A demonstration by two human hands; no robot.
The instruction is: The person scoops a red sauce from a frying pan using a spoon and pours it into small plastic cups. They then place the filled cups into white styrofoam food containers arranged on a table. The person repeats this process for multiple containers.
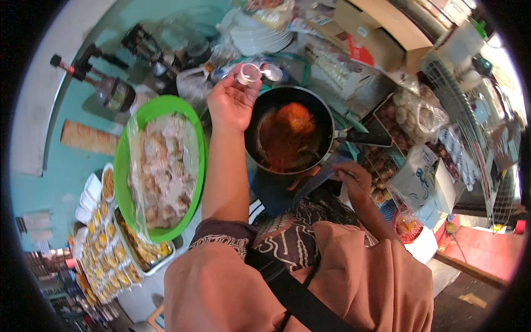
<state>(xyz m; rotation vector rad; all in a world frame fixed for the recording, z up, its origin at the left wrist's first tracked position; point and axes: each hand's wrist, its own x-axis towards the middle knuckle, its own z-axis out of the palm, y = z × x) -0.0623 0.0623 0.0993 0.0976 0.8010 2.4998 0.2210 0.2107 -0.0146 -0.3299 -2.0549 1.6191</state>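
Observation:
My left hand [237,101] reaches up past the pan's far left rim, its fingers around a small clear plastic cup [249,74] with its hinged lid [271,72] hanging open. Beside it, a black frying pan [330,124] holds reddish-brown liquid [278,145] with a bright orange patch. The pan's black handle [369,137] points right. Below that handle is my right hand [354,178], fingers bent near a bluish, blurred sheet-like thing [313,182]; whether it grips this is unclear. An oval green basin [202,166] of pale, coated food pieces, partly covered by clear plastic, lies left of my left forearm.
Packed food portions [108,261] and a metal tray [143,269] lie lower left. Stacked white plates [261,39] and a cardboard box [373,37] stand at the back. Bagged produce [419,108] and wire racks [460,103] crowd the right. A kitchen torch [114,93] lies upper left.

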